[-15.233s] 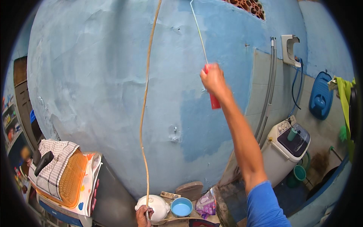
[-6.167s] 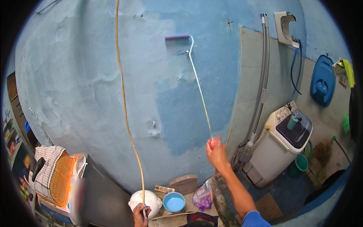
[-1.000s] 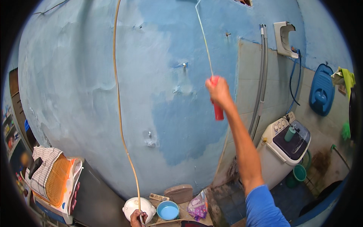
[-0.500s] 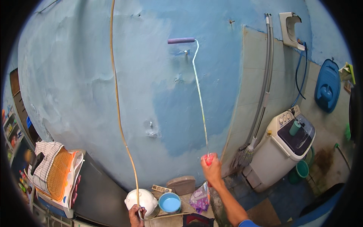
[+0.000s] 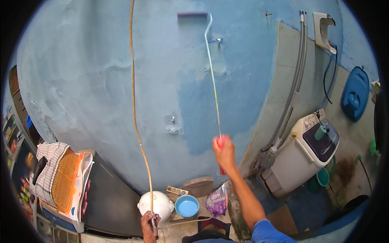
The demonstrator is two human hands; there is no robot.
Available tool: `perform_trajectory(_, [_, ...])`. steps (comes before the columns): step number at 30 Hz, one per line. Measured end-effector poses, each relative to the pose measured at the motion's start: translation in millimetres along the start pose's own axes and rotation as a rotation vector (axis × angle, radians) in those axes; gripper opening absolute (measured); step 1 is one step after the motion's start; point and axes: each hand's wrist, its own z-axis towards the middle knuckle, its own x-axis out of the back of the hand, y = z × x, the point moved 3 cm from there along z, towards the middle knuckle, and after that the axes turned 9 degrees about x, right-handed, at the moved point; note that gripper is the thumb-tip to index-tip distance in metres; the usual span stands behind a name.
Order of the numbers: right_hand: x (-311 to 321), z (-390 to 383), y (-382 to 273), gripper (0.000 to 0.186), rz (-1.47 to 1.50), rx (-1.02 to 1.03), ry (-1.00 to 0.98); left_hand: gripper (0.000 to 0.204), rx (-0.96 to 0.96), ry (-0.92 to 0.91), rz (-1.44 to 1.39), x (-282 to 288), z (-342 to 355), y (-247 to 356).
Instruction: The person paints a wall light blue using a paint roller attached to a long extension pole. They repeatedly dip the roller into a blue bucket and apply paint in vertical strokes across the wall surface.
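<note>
My right hand (image 5: 225,152) is closed round the red handle of a long-framed paint roller (image 5: 213,81). Its thin, paint-streaked rod reaches up the wall to a purple roller sleeve (image 5: 192,15), which lies level against the blue wall (image 5: 158,73). Low in the view, my left hand (image 5: 149,225) is wrapped round a long tan hose (image 5: 135,117). The hose runs up in front of the wall past the top edge, and its lower part bends to the right below my hand. A darker blue patch (image 5: 202,125) shows on the wall beside the rod.
Below the wall stand a white lidded pot (image 5: 156,205), a blue basin (image 5: 187,205), a power strip (image 5: 176,190) and a purple packet (image 5: 217,201). A dark fridge (image 5: 109,198) is at left. Mops (image 5: 264,158) and a washing machine (image 5: 293,162) stand at right.
My right hand has moved up, carrying the roller sleeve higher on the wall. The view has shifted slightly, and my left hand still grips the hose.
</note>
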Motion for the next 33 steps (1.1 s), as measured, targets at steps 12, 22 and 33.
perform_trajectory(12, [-44,-166,97,0.022,-0.054,-0.166,-0.01,0.016,-0.03,-0.075,0.03,8,10,12])
perform_trajectory(22, [70,-285,114,0.021,-0.231,-0.353,-0.201,0.022,0.01,-0.107,0.071,15,13,21])
perform_trajectory(33, [137,-355,138,0.022,-0.378,-0.468,-0.743,0.019,0.102,-0.192,0.051,11,21,12])
